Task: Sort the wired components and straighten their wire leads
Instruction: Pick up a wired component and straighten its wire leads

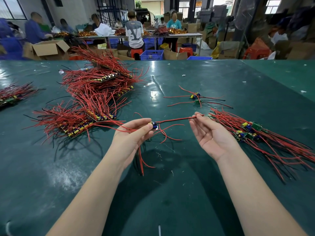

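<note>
Head view looks down on a dark green glossy bench (170, 193) with two bare forearms reaching out over it. One small circuit board with a yellow capacitor and a blue part (153, 124) is pinched at the fingertips of the left hand (134, 135), held just above the bench. From that board a paired red and black wire lead (175, 120) runs nearly straight to the right, and its far end is pinched between thumb and forefinger of the right hand (209, 133), whose other fingers are relaxed, palm turned up. More loose red leads (141, 160) from the left hand's grip hang below it and curl toward the bench; the count of these is unclear.

Wired boards lie in four groups. One large heap of red-wired boards (95, 103), in several stacked rows, sits on the left half of the bench; its number cannot be counted. One smaller bundle of red-wired boards (12, 96) lies at the far left edge. A fanned bundle of green boards with long red leads (255, 135) lies just right of the right hand, with about five boards visible. Between the hands and the far bench edge lie about three separate small boards with spread red and black leads (196, 97).

Beyond the bench, several people sit at other tables among cardboard boxes (49, 48) and two blue plastic crates (151, 55).
</note>
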A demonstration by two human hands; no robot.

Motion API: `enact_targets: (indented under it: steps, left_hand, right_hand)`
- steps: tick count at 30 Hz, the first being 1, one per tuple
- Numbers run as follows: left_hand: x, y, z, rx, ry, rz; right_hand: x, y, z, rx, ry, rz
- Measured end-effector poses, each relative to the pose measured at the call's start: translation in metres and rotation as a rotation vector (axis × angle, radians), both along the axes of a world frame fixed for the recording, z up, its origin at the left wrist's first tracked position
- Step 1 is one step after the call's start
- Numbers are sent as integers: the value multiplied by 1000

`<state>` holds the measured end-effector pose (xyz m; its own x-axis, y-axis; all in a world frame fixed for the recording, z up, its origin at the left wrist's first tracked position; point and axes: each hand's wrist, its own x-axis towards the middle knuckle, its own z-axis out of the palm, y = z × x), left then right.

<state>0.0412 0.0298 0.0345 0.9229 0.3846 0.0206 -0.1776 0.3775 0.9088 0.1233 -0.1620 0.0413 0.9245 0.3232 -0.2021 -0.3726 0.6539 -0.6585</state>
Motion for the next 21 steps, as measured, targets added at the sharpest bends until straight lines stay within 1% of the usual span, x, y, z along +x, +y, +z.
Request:
enact_targets:
  steps: [3, 5, 8, 11, 13, 17, 21]
  left_hand:
    - [1, 2, 0, 18, 5, 18]
    - [1, 4, -1, 2, 6, 11]
    - [1, 3, -2, -46, 14, -19]
    - [1, 2, -2, -84, 28, -64]
    - [2, 1, -1, -117, 33, -86]
    - [2, 0, -1, -164, 36, -94]
    - [2, 1, -2, -159, 17, -72]
  right_hand:
    - [0, -1, 1, 24, -1, 57]
    - [1, -4, 0, 2, -30, 70]
    - [2, -4, -3, -29, -75, 25]
    - [2, -3, -4, -18, -99, -51]
    - [0, -2, -2, 27, -64, -66]
    - [-4, 3, -1, 176, 91, -44]
    - [-6, 6, -2, 134, 86, -36]
